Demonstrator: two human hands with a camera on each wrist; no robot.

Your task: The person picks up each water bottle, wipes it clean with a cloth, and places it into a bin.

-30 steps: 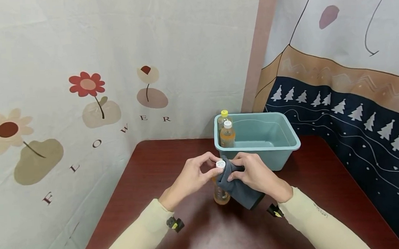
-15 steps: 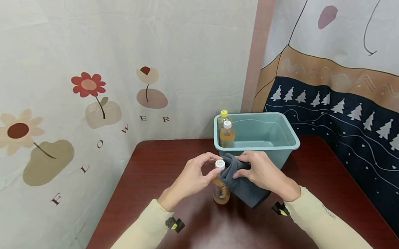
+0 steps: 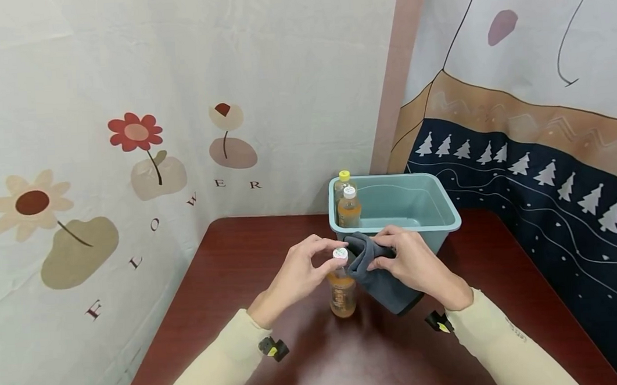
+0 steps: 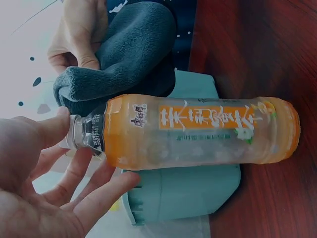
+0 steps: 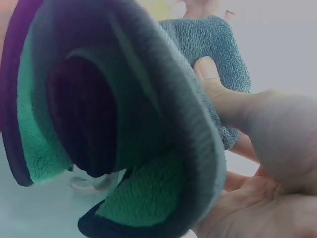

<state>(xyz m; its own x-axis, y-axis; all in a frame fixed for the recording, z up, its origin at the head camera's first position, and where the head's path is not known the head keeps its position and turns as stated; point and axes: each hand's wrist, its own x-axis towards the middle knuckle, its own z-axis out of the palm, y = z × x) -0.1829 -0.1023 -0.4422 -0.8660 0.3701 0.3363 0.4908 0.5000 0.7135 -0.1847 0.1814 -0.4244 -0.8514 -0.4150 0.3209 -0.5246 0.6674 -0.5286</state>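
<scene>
An orange-labelled drink bottle [image 3: 342, 295] with a white cap stands upright on the dark red table. My left hand [image 3: 303, 271] pinches its cap between thumb and fingers, as the left wrist view shows too. My right hand [image 3: 408, 260] grips a folded dark grey cloth [image 3: 384, 284], thumb pressed into the fabric. The cloth's top edge is beside the bottle's cap and neck; whether it touches them I cannot tell. In the right wrist view the cloth's loose folds [image 5: 148, 198] hang close to the camera and hide much of the scene.
Behind the hands stands a light blue-green plastic bin [image 3: 408, 202]. At its left end, one bottle with a yellow cap [image 3: 344, 175] and another with a white cap [image 3: 349, 208] stand inside. The dark red table [image 3: 253, 239] meets printed fabric walls at the back and right.
My right hand has moved slightly to the right with the cloth, uncovering more of the bottle's side. The left hand stays at the cap.
</scene>
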